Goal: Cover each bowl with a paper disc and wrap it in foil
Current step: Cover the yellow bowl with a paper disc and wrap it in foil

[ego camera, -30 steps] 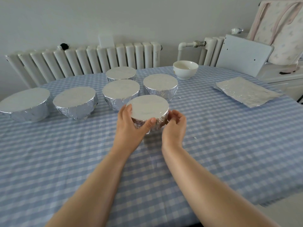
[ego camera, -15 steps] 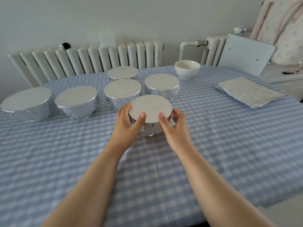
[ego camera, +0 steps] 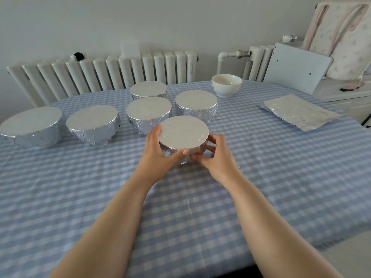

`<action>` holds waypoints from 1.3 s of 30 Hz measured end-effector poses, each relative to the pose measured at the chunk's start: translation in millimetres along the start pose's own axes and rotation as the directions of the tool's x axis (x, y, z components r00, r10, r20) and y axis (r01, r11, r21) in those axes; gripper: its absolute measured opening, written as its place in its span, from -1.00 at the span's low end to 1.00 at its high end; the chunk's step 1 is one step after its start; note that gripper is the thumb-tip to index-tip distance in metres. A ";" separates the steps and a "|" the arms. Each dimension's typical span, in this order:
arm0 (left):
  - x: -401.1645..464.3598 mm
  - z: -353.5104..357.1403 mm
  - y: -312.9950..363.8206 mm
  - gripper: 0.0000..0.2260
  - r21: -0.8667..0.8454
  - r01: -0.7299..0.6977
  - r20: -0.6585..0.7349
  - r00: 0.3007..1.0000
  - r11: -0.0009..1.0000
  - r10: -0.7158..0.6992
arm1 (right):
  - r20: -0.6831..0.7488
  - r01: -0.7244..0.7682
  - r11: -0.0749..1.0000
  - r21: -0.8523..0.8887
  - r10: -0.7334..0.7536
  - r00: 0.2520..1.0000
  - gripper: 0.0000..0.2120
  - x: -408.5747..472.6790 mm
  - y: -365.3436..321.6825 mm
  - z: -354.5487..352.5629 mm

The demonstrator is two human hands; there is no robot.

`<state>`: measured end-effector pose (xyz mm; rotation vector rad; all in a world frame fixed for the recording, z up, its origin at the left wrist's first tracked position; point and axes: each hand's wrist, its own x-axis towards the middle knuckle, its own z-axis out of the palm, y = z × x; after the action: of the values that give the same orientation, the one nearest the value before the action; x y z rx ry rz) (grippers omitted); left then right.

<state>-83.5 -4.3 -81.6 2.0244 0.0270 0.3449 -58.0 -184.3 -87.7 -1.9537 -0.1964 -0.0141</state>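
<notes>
Fingers (ego camera: 212,146) of both hands curl around the foil-wrapped bowl (ego camera: 183,133), the left hand (ego camera: 158,151) cupping its left side, the right hand (ego camera: 215,155) pinching foil at its lower right. Five wrapped bowls (ego camera: 148,112) stand just behind it on the table (ego camera: 80,187), an unwrapped bowl (ego camera: 226,85) and foil sheet (ego camera: 300,114) farther right.

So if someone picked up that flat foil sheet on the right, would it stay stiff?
Probably not. The foil sheet looks thin and already crinkled, so it would likely flop and crease. It also seems very light; a push might slide it across the tablecloth.
</notes>
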 end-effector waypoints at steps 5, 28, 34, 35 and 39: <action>-0.6 2.5 -3.8 0.00 -0.134 0.039 0.006 0.999 0.990 -0.039 | 0.127 -0.172 0.982 0.082 0.161 0.979 -0.10 0.6 3.9 -8.5; 3.8 -10.1 6.8 -0.60 -0.796 0.341 0.092 0.885 0.500 -0.457 | 0.260 -0.530 0.509 0.678 0.508 0.821 -0.79 -4.3 -39.7 0.5; 6.2 -7.5 3.8 -0.47 -0.799 0.360 0.120 0.880 0.482 -0.460 | 0.260 -0.542 0.544 0.640 0.511 0.819 -0.81 -2.1 -43.9 1.9; 6.1 -6.5 5.0 -0.47 -0.797 0.361 0.115 0.878 0.485 -0.465 | 0.262 -0.545 0.558 0.626 0.508 0.821 -0.82 -1.8 -44.5 2.6; 5.0 -3.5 8.7 -0.50 -0.797 0.351 0.092 0.875 0.491 -0.476 | 0.263 -0.553 0.581 0.597 0.510 0.819 -0.86 0.2 -46.1 3.2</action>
<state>-80.8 -4.4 -71.3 1.0178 0.3891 0.1338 -64.6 -164.3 -46.6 -1.2272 0.3335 0.4659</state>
